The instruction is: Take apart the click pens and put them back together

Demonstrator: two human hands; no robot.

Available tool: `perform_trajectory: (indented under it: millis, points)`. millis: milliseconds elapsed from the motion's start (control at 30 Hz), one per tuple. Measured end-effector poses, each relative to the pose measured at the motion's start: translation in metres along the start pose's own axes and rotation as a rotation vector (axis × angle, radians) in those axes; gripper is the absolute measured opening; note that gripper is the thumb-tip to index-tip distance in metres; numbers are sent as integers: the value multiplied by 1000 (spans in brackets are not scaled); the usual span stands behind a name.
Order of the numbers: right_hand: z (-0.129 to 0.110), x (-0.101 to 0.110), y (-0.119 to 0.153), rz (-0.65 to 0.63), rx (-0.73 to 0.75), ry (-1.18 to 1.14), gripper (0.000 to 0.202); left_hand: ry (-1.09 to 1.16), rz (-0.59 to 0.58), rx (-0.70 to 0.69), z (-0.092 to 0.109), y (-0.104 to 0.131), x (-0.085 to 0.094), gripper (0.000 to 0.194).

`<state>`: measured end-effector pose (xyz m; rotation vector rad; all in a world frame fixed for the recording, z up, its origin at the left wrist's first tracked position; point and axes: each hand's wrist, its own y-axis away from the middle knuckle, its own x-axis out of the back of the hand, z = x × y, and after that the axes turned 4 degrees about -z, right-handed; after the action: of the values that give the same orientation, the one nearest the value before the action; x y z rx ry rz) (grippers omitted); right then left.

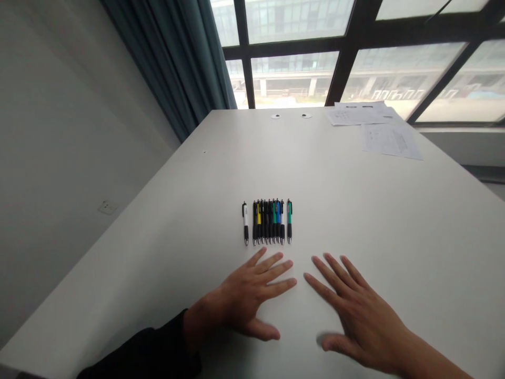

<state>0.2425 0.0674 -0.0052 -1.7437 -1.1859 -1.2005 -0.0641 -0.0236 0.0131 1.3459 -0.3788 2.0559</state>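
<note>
Several pens stand side by side in a row on the white table [189, 210], tips toward me. A white pen [245, 218] lies slightly apart at the row's left end, and a green pen [290, 217] slightly apart at its right end. Between them is a tight group of black pens with a yellow pen [259, 217] and a blue pen [278, 216] among them. My left hand [252, 295], palm down with fingers spread, is just below the pens and holds nothing. To the right, my right hand [355, 310] is also spread and holds nothing.
Printed papers [390, 139] lie at the table's far right. Two small round fittings [276, 116] sit by the back edge. Beyond the table are a window [294, 79] and a blue curtain [185, 63]; a wall with a socket [107, 207] is on the left.
</note>
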Motion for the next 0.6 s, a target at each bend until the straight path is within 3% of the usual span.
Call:
perform_trajectory:
  millis: [600]
  points:
    - [3, -4, 2, -17, 20, 99, 101, -6, 38, -14, 0, 0, -2, 93]
